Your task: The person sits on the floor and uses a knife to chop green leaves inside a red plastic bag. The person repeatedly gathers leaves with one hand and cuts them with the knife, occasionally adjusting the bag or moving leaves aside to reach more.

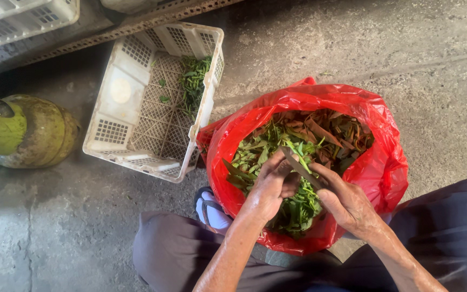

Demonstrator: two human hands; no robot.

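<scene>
Head view, looking straight down: I see a knife (302, 168) with a dark, narrow blade lying slantwise between my two hands, right above the red plastic bag (385, 162). Its handle end sits in my right hand (347, 203), whose fingers are curled shut around it, thumb lying along the top. The blade's tip reaches up and left, just past my left hand (271, 186). That hand is closed too, fingers bunched and pinching a green stalk (298, 158) up against the blade. Both hands hover over the near half of the bag, wrists resting close to its rim.

The bag stands open on the concrete floor (433, 70) and holds a heap of leaves (309, 138), green ones toward the left and front, brownish-red ones toward the back and right. Just beside it, to the left and further away, stands a white slatted crate (120, 92) with a small bunch of cut greens (194, 81) lying against its far right wall. Well apart at the left edge lies a yellow-green gas cylinder (39, 132).
</scene>
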